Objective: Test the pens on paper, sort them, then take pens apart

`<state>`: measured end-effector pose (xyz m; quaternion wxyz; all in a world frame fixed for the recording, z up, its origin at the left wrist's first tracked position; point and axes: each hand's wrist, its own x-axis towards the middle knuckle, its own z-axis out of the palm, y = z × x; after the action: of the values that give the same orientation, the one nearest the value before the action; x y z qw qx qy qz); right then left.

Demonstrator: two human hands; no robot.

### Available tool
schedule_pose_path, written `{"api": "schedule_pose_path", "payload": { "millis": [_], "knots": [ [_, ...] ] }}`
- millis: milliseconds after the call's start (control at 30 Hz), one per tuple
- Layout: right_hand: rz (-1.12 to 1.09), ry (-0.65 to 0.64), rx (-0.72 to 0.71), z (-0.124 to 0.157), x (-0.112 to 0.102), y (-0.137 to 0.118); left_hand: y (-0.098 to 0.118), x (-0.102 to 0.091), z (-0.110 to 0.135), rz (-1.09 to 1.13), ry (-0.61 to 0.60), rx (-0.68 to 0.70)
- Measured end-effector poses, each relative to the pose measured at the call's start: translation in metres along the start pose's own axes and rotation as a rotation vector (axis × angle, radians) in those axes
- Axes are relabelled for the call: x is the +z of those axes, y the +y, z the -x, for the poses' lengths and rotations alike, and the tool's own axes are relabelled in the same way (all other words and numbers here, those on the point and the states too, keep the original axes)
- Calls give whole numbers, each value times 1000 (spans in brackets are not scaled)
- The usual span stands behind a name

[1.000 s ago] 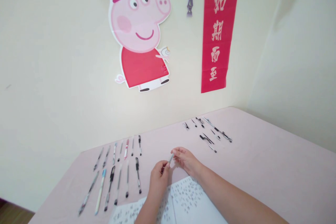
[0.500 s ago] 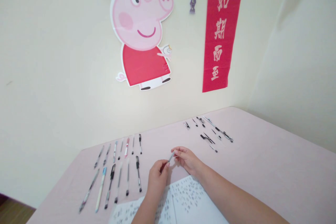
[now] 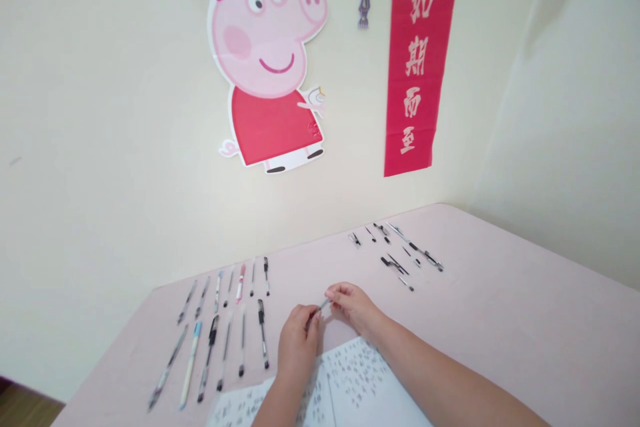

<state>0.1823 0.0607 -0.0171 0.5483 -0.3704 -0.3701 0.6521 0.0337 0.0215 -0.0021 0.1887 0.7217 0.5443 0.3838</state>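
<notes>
A slim grey pen (image 3: 324, 304) is held between my two hands, slanting up to the right above the table. My left hand (image 3: 301, 330) is closed round its lower end, thumb and fingers hiding that part. At the upper end, the thumb and fingertips of my right hand (image 3: 353, 303) pinch it. Under my wrists lies an open notebook (image 3: 350, 373) with handwriting on its pages. Whether the pen is whole or only a part of one, I cannot tell.
Several pens (image 3: 211, 353) lie in two rows on the pink table (image 3: 480, 320) at the left. Loose pen parts (image 3: 395, 265) are scattered at the back right. Behind the table, a pig cutout (image 3: 275, 120) and a red banner (image 3: 415, 80) hang on the wall.
The right fingertips have shifted slightly left and down along the upper end of the pen. Both hands keep hold of it, and the view has tilted a little.
</notes>
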Motion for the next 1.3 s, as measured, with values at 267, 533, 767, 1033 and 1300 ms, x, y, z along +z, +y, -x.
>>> {"api": "schedule_pose_path", "payload": {
  "millis": [267,533,767,1033,1300],
  "knots": [
    [-74,-51,58,3,1,-9,-4,0,0,-11,0,-2],
    [-67,12,54,-1,0,-2,-2,1,0,-11,12,-3],
    [-99,-40,69,3,0,-9,-3,1,0,-9,17,-14],
    [-51,-3,12,1,2,-3,-3,0,0,8,2,-16],
    [-55,-22,-13,-1,-1,-1,-3,1,1,15,22,-14]
  ]
}}
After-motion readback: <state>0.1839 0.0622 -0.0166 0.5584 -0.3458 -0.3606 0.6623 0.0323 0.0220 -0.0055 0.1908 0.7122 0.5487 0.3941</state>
